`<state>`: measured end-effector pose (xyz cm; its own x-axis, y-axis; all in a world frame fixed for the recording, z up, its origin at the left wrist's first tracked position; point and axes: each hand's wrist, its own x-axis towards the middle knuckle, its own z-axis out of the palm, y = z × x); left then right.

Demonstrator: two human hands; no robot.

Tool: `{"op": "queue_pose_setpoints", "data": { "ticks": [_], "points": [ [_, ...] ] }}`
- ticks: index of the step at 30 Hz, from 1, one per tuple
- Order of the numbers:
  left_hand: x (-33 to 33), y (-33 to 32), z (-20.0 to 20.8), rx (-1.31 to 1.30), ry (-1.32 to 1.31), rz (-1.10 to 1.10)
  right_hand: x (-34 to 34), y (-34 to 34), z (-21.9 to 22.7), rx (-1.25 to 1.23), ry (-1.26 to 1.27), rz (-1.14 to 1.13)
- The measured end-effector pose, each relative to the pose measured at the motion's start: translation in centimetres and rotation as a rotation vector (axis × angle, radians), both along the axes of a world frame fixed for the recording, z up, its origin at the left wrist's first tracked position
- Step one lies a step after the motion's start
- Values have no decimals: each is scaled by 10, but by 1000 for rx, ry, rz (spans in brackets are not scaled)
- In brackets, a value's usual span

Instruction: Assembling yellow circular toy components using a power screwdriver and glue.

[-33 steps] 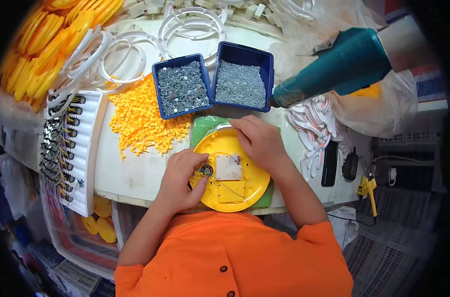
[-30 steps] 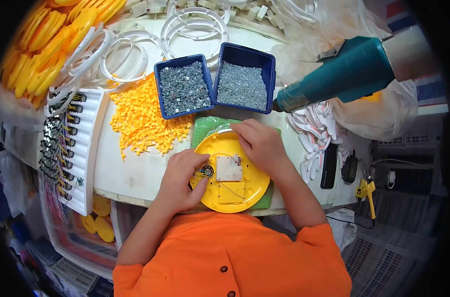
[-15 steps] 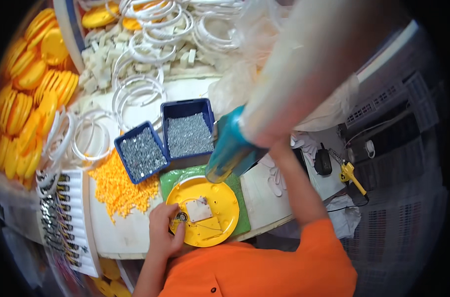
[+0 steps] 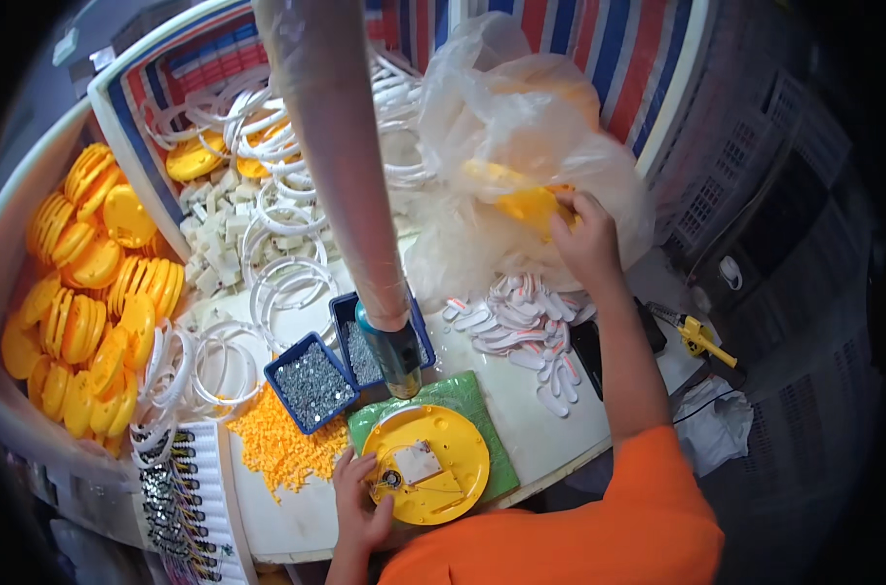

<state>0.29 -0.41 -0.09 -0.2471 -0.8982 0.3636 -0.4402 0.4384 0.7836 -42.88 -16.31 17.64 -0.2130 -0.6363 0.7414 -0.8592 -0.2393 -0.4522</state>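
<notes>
A round yellow plastic housing (image 4: 462,448) lies on a green pad (image 4: 492,434), with a white block (image 4: 419,462) and a small dark round part (image 4: 391,479) on it. My left hand (image 4: 360,507) is at its left rim, thumb and fingers apart, touching its edge. At the back right, my right hand (image 4: 589,234) reaches into a clear plastic bag (image 4: 453,244). Its fingers are closed on a yellow plastic part (image 4: 531,207), partly veiled by the film. A power screwdriver (image 4: 394,356) with a teal collar hangs upright, its tip just beyond the housing.
Two blue trays of screws (image 4: 311,382) stand left of the screwdriver, by a heap of small orange pieces (image 4: 282,448). White rings (image 4: 292,283), yellow discs (image 4: 92,244) and white strips (image 4: 521,322) lie around. A yellow soldering iron (image 4: 706,341) is at the right.
My right hand has gone from behind the screwdriver to the plastic bag and taken hold of a yellow part. The screwdriver now hangs free. My left hand's fingers have loosened on the housing.
</notes>
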Motion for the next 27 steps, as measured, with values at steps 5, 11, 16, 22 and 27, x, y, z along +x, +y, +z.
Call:
{"op": "queue_pose_setpoints", "data": {
  "ticks": [5,11,16,22,27],
  "points": [
    [25,6,8,-100,311,165,21,128,23,114,-62,346],
    [19,16,62,805,905,-325,93,171,42,92,-159,1195],
    [47,28,84,899,1651,-398,196,146,38,522,312,1278],
    [123,75,32,518,1523,46,285,108,-23,143,756,1292],
    [112,85,26,332,1620,140,309,100,-51,96,828,1322]
  ]
}}
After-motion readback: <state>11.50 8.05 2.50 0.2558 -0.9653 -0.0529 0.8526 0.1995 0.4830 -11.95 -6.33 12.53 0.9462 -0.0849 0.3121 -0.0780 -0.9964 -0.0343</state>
